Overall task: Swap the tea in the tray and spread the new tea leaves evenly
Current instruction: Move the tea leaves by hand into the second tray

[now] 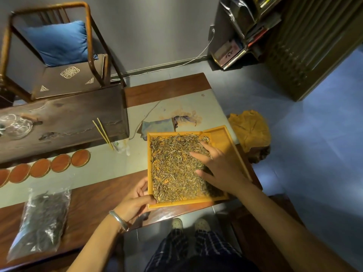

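Observation:
A yellow wooden tray lies on the table's near right corner. Pale green-brown tea leaves cover most of its floor in a thin layer. My right hand lies flat on the leaves at the tray's right side, fingers spread and straight. My left hand grips the tray's near left corner, thumb on the rim. A clear plastic bag of dark tea lies on the table to the left, apart from both hands.
A row of round orange coasters sits left of the tray. Two thin sticks lean on a dark raised wooden board. A folded cloth lies behind the tray. An orange cloth covers a stool at right.

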Action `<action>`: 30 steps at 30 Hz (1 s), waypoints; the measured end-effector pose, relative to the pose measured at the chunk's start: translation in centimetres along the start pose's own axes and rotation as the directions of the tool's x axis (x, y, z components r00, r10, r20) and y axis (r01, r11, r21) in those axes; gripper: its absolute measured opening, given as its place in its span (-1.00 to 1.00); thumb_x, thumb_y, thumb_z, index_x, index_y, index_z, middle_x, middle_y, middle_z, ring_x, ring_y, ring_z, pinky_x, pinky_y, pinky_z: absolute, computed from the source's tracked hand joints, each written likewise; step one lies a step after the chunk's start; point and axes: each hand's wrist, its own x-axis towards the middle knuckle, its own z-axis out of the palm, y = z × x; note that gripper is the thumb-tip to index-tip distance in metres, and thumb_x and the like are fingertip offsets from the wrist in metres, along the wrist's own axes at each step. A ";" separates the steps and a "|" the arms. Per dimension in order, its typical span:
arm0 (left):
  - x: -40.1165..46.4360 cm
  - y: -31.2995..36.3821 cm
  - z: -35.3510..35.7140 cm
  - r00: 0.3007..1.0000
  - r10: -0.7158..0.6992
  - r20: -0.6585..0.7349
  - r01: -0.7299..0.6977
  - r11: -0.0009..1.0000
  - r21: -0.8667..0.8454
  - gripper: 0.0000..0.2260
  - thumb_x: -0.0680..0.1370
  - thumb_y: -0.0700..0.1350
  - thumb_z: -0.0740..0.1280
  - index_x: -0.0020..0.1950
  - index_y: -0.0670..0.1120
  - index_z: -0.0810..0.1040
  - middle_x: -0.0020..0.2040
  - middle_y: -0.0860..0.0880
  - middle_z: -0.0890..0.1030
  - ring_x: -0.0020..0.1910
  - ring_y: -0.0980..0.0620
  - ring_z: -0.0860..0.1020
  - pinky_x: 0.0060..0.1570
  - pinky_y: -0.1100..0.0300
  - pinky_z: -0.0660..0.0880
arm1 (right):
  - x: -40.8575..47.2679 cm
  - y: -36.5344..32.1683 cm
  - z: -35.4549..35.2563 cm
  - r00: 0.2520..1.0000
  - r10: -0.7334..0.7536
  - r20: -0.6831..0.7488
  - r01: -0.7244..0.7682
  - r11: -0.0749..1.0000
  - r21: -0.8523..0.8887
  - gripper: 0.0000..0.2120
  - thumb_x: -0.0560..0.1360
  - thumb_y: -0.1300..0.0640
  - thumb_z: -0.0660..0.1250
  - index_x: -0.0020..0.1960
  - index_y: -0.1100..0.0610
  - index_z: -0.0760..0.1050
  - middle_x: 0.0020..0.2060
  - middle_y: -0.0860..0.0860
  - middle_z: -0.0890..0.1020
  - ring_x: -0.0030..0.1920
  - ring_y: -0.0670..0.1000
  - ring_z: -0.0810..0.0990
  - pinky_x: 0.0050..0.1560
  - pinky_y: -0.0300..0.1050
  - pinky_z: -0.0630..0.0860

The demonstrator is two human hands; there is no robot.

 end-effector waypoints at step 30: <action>0.2 -3.3 0.7 0.997 -0.076 -0.009 0.076 0.996 -0.037 -0.38 0.38 -0.54 0.28 0.40 -0.18 0.32 0.26 -0.33 0.52 0.14 -0.32 0.53 0.11 0.02 0.55 | 3.5 5.3 0.4 0.981 0.091 -0.174 -0.113 0.986 -0.123 -0.70 0.50 0.31 0.21 0.20 0.24 0.54 0.04 0.22 0.57 0.03 0.19 0.54 -0.03 -0.01 0.50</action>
